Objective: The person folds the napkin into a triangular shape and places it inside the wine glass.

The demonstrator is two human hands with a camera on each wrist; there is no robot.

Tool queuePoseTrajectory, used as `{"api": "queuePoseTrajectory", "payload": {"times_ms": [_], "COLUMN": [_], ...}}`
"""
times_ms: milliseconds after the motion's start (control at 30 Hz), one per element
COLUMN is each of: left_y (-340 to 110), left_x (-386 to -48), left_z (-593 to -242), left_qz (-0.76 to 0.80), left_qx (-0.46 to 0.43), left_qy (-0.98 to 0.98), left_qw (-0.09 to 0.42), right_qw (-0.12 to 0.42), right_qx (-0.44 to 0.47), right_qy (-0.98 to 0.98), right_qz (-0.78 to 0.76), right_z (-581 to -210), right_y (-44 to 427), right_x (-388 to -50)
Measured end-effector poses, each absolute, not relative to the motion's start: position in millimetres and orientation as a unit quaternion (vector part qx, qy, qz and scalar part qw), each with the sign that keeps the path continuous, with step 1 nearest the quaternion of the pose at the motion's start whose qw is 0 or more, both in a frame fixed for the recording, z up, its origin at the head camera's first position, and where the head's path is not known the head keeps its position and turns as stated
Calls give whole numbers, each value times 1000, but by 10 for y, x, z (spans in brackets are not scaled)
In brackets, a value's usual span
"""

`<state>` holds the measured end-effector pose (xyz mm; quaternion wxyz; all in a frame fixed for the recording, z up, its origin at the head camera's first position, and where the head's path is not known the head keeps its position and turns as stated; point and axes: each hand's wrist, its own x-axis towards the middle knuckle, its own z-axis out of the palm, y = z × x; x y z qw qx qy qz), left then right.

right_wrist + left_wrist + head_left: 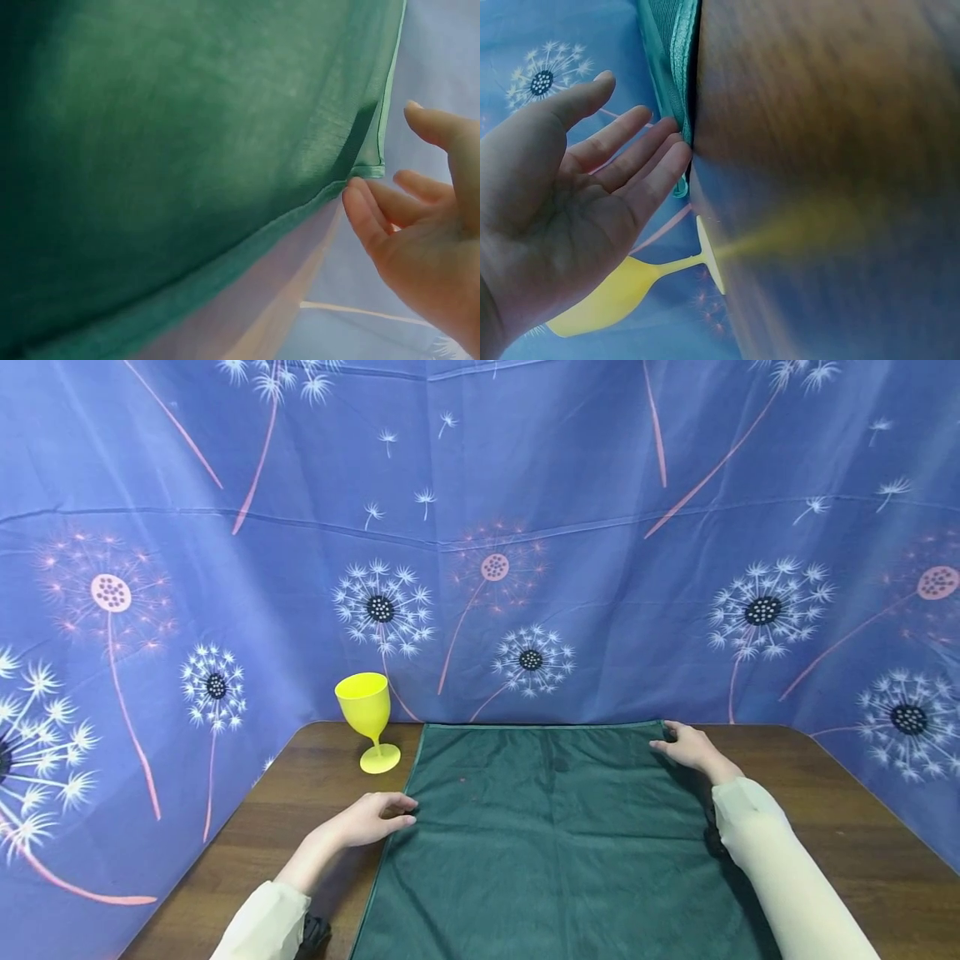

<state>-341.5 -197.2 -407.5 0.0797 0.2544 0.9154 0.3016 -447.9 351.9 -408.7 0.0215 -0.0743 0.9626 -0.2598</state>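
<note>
A dark green cloth (540, 827) lies spread over the middle of the table with slight creases. My left hand (363, 820) is at its left edge; in the left wrist view the fingers of this hand (585, 187) are loosely extended, their tips at the cloth's hem (681, 67). At the far right corner is my right hand (693, 752), thumb apart from the fingers. In the right wrist view that hand (427, 217) has its fingertips against the hem near the corner of the cloth (187, 150), and the thumb stands away from it.
A yellow goblet (365, 710) stands upright on the wooden table (315, 760) at the back left, beyond my left hand and beside the cloth. A blue curtain with dandelion prints (615, 610) hangs behind the table and along its left side.
</note>
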Motion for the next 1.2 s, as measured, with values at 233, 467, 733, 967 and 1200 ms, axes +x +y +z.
{"api": "queuePoseTrajectory", "payload": {"times_ms": [233,467,733,967,1200], "left_y": [-1975,-1973,-1973,-1972,-1997], "left_x": [-3379,-3397,-3384,-3396,-3373], "left_z": [-4052,-4061,-4062,-4067,-4073], "left_qz": [302,299,299,298,285], "left_qx": [259,259,259,259,265], "left_qy": [914,915,915,916,918], "left_qw": [77,74,80,77,74], "right_qw": [-7,-28,-59,-81,-102], "right_qx": [-62,-61,-69,-87,-86], "right_qy": [956,946,950,953,949], "right_qz": [-285,-316,-297,-280,-286], "right_z": [-4080,-4067,-4119,-4107,-4064], "right_y": [3509,3503,3473,3460,3440], "right_x": [-4468,-4451,-4461,-4457,-4435]}}
